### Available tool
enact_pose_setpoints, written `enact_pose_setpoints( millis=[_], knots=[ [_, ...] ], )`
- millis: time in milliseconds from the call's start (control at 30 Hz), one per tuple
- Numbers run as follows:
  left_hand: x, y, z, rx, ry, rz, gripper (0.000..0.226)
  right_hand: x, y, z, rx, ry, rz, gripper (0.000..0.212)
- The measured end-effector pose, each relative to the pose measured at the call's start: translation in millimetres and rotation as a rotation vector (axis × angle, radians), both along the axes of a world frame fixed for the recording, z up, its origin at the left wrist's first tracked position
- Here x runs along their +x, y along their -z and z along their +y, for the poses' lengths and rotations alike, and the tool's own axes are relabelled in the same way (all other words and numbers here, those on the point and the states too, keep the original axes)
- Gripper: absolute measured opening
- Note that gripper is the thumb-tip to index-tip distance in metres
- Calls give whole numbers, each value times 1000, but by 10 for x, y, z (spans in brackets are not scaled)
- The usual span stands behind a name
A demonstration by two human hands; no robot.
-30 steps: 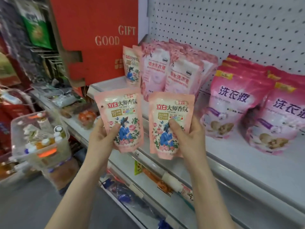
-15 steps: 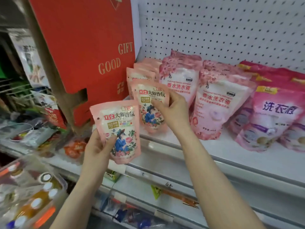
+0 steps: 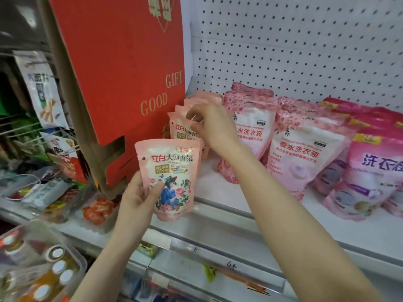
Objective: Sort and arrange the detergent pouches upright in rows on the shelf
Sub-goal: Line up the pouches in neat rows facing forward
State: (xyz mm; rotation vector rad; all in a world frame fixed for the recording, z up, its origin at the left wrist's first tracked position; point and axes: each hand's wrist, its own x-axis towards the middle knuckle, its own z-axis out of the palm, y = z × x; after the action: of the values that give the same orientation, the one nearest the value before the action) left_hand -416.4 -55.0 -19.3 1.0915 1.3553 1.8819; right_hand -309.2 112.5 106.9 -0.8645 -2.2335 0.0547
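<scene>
We have a single view, worn on the head and facing forward and down along both forearms at the shelf (image 3: 349, 229). It sits close: the left hand (image 3: 135, 197) and its held pouch (image 3: 172, 171) fill the middle of the frame, with the right hand (image 3: 213, 125) deeper in at the row of small pouches (image 3: 185, 129). The wide lens also takes in the pegboard (image 3: 305, 51) above, a red gift box (image 3: 122, 62) at left, and lower shelves, which it bends at the edges.

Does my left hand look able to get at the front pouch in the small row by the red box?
Probably not: the left hand grips a spare pouch, and the right hand pinches the front pouch at its top.
</scene>
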Motion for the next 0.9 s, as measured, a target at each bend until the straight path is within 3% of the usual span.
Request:
enact_pose_setpoints(
  millis=[167, 300, 500, 633, 800, 900],
  knots=[
    [-15, -144, 199, 6, -15, 66, 31, 5, -171, 110, 73, -15, -202, 13],
    [-92, -302, 500, -1, 2, 119, 28, 75, -324, 198, 58, -47, -283, 21],
    [-220, -290, 807, -215, -31, 254, 28, 117, -532, 255, -58, -112, -401, 17],
    [-238, -190, 843, -234, -200, 425, 27, 118, -563, 268, -78, -107, -398, 17],
    [-231, -274, 945, -324, -229, 455, 28, 114, -540, 193, -76, -84, -371, 17],
    [-122, -407, 838, -281, -378, 615, 52, 223, -586, 141, -63, -91, -331, 20]
  ],
)
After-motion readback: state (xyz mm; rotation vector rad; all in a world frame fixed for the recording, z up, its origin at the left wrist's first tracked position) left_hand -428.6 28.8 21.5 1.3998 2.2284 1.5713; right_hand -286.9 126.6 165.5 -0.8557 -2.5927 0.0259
